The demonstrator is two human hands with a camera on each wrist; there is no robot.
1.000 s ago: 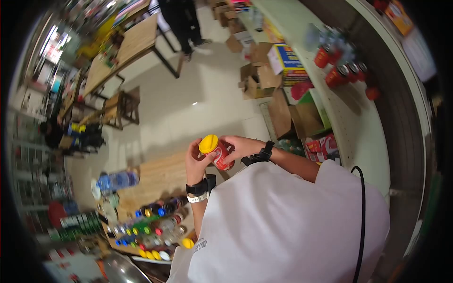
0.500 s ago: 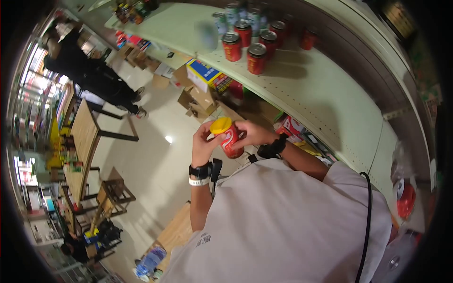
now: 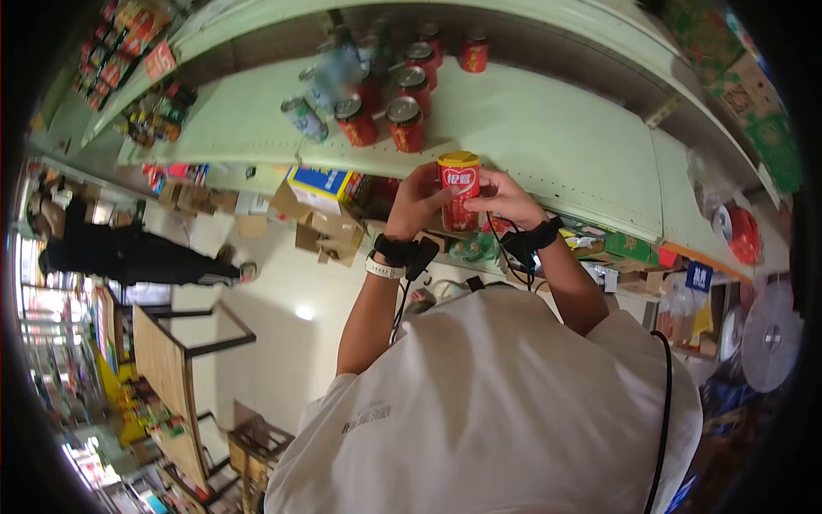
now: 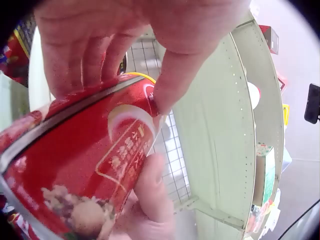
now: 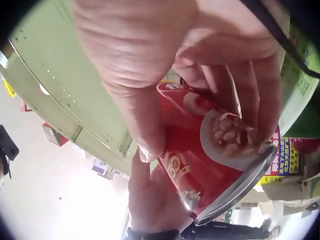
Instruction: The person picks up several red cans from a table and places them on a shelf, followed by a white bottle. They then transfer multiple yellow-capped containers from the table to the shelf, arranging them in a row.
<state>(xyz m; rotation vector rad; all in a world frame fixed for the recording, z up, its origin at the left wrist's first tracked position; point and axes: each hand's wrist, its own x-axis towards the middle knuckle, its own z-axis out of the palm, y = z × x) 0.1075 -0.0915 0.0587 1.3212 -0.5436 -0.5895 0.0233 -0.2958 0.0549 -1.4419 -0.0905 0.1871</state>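
Note:
Held upright between both hands in the head view is a red food can (image 3: 460, 199) with a yellow plastic lid (image 3: 459, 159) and a heart-shaped logo. My left hand (image 3: 414, 204) grips its left side, thumb across the front. From the other side my right hand (image 3: 505, 199) grips it, thumb also on the front. The left wrist view shows the can (image 4: 85, 150) close up, its metal rim towards the camera. A food picture appears on the can (image 5: 200, 145) in the right wrist view. The can overlaps the front edge of a pale green shelf (image 3: 548, 150).
Several red cans (image 3: 405, 124) stand on the shelf beyond my hands, with a lighter can (image 3: 304, 118) beside them. Cardboard boxes (image 3: 330, 236) sit below at floor level. A wooden table (image 3: 163, 368) and a person in dark clothes (image 3: 128, 248) are off to the left.
My view has turned from the bottle-covered table towards the shelf. Both hands have kept hold of the can and raised it, and its logo now faces me.

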